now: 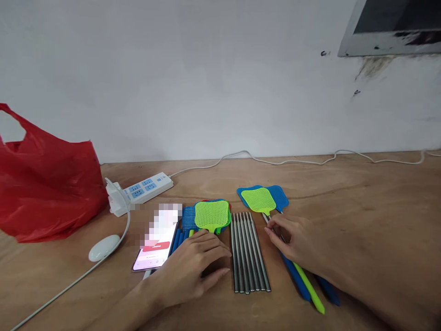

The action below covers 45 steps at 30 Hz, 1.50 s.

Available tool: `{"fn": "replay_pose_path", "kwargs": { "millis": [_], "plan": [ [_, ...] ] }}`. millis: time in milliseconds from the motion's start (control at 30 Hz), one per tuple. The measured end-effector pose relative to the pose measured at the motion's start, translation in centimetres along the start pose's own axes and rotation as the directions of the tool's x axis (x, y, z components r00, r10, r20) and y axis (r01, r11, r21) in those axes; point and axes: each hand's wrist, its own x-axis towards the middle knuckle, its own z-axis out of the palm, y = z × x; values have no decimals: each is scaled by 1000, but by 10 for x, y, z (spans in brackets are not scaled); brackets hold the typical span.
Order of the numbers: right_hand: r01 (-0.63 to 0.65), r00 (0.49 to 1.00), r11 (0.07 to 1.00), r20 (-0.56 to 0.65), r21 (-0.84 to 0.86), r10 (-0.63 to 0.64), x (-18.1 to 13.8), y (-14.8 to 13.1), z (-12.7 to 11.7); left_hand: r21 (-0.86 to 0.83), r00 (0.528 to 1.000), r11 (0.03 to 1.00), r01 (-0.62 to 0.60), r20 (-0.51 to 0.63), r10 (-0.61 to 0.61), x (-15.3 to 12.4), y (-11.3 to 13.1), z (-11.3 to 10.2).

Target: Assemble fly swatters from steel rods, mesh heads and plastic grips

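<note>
My left hand (pixel 193 269) rests over a pile of fly swatters, fingers spread and thumb apart. From beneath it show a yellow-green mesh head (pixel 212 214), a blue mesh head (pixel 188 218) and blue handles (pixel 176 240). Between my hands lie several metal rods (pixel 246 253), side by side. My right hand (pixel 292 236) has thumb and forefinger closed around the thin shaft of a yellow-green fly swatter (pixel 258 200). That swatter lies over blue fly swatters (pixel 279 196); their handles extend below my wrist. The exact contact at my right fingertips is partly hidden.
A lit phone (pixel 156 243) lies left of my left hand. Behind it is a white power strip (pixel 148 187) with a plugged-in charger. A white oval device (pixel 103 248) lies by a cable. A red plastic bag (pixel 51 188) stands at left, and a wall rises behind.
</note>
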Motion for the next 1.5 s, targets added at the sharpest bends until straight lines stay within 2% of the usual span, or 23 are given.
{"fn": "replay_pose_path", "kwargs": {
  "millis": [167,267,400,567,833,1100,1233,1500],
  "plan": [
    [-152,986,973,34,-176,161,3,12,-1,56,999,998,5,-42,-3,-1,-4,2],
    [-190,978,946,28,-263,204,4,17,-1,72,996,997,28,-82,-22,-2,-6,3],
    [-221,969,929,39,-297,243,4,22,-1,85,987,994,73,-152,-60,-3,-9,4],
    [-225,962,935,90,-274,258,4,23,-1,116,966,988,104,-248,-73,-2,-13,5],
    [-226,962,936,89,-272,258,5,19,-1,208,921,960,189,-376,-100,-2,-15,6],
    [-238,958,939,101,-249,269,4,22,0,251,863,909,331,-469,-185,-3,-16,8],
    [-267,951,939,99,-218,294,5,21,-1,251,850,901,355,-487,-199,-4,-18,8],
    [-341,935,936,75,-88,348,5,22,0,194,855,930,312,-485,-185,-2,-16,6]
  ]
}}
